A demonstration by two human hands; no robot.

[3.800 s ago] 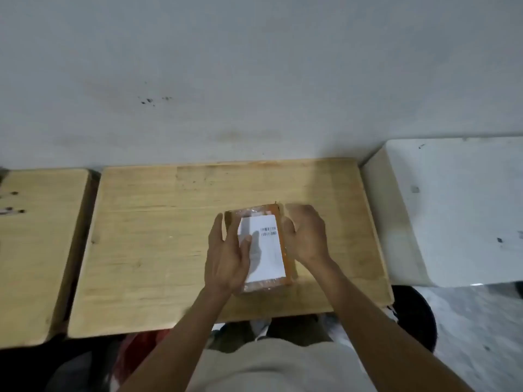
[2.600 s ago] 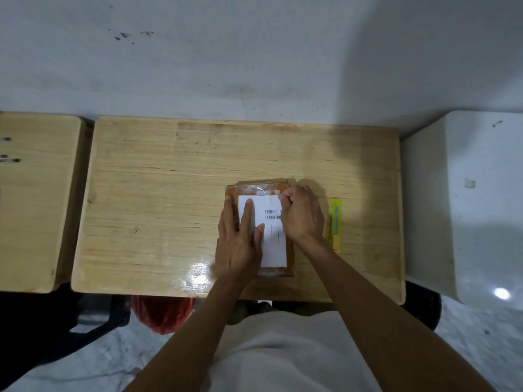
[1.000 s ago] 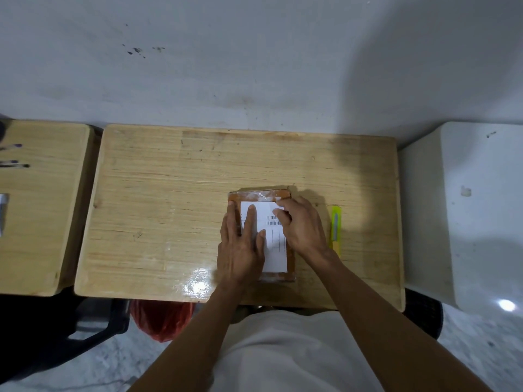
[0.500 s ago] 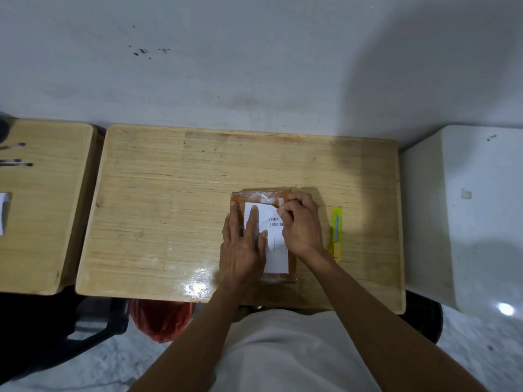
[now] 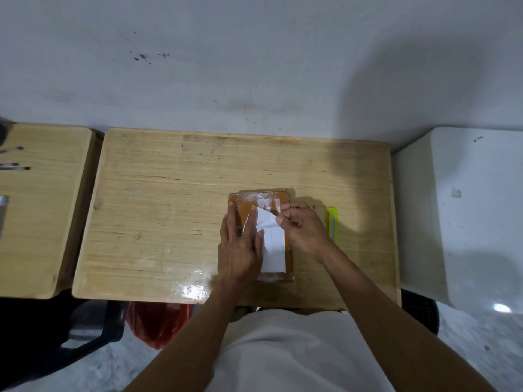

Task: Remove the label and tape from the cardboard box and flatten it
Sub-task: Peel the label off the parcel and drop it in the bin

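A small brown cardboard box [image 5: 240,202] lies flat on the wooden table [image 5: 169,210], with clear tape [image 5: 256,197] shining along its far edge. A white label [image 5: 273,250] covers its top. The label's far end is peeled up and folded toward me, leaving white scraps stuck near the far edge. My right hand [image 5: 304,229] pinches that lifted corner between thumb and fingers. My left hand [image 5: 239,247] lies flat on the box's left side with its fingers apart, pressing down and covering part of the label.
A yellow utility knife [image 5: 333,223] lies on the table just right of my right hand. A second wooden table [image 5: 42,222] with pens stands to the left, a white block [image 5: 464,216] to the right. A red bag [image 5: 157,323] sits below the table's near edge.
The label's far end has come off the box and folded back toward me in my right hand. My left hand has stayed flat on the box.
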